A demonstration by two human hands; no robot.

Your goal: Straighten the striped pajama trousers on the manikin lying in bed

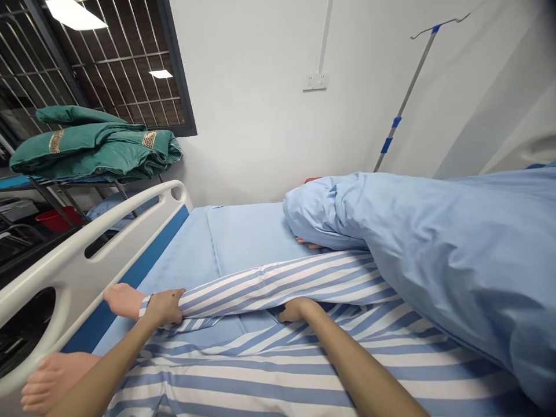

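Note:
A figure in blue-and-white striped trousers lies on the bed, its feet smooth like a manikin's. My left hand (165,307) is wrapped round the lower part of the far leg (256,284), just above the far foot (124,300). Under the knee of that same leg, my right hand (295,310) grips from the near side, its fingers partly hidden by the cloth. The near leg (243,379) rests on the mattress below my arms, with the near foot (56,376) at lower left. Fingertips (309,243) show from under the light-blue quilt (417,231).
A cream footboard (160,200) with a blue panel closes the bed's left end. Beyond it, a folded green quilted cover (95,145) lies on a rack, with a red bucket (58,219) below. An IV pole (406,95) and a wall socket (315,81) are at the back.

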